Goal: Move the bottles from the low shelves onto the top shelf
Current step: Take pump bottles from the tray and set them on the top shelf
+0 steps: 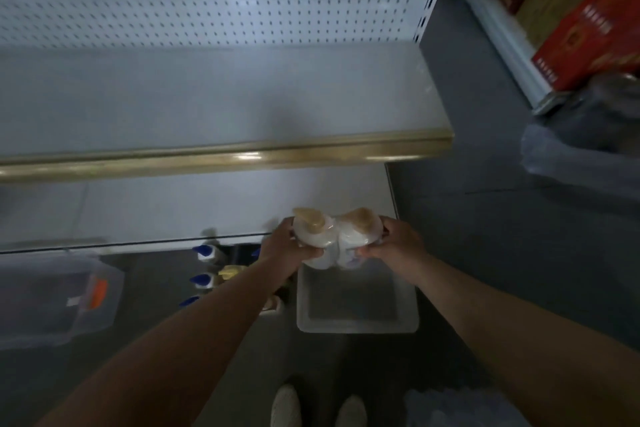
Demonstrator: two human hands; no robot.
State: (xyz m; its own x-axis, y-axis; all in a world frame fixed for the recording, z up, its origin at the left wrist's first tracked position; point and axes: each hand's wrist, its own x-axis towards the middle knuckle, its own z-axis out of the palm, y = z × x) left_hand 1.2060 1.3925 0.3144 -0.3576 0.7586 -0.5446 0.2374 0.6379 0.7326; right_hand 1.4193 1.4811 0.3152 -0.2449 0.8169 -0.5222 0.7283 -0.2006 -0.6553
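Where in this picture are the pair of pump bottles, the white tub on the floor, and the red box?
pump bottles (337,239): head view, on the white bodies between the hands.
white tub (356,326): head view, on its near rim.
red box (588,31): head view, on its printed side.

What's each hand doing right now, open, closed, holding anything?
Left hand: closed around the left pump bottle.
Right hand: closed around the right pump bottle.
The two bottles are pressed together.

Your forearms are bare, no sleeves in view. No rings, watch or gloves on your left hand (282,246) or right hand (398,244). Pale shoes (317,407), blurred, near edge.
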